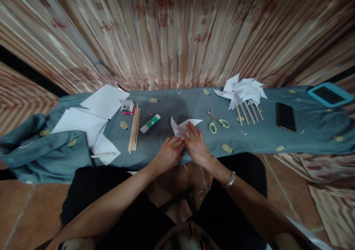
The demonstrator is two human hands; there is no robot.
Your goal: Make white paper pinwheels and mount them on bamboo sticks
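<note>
A white paper pinwheel [180, 128] lies at the table's front edge, two of its pointed blades spreading up and out. My left hand [170, 151] is closed at its lower left side, fingers curled against the paper. My right hand [196, 143] presses on it from the right, with fingers reaching over the folded paper. Both hands' fingertips meet near its lower part, which they hide. Left of the hands lies a green and white glue stick [150, 123]. To the right rest scissors [217, 122] with light green handles, their blades slightly apart.
Several wooden sticks [134, 130] lie beside a small red and white box [127, 108] of metal pieces. White paper sheets [104, 100] and a pencil [103, 154] are at left. Finished pinwheels [244, 91] on sticks, a phone [286, 117] and a blue-framed tablet [330, 94] are at right.
</note>
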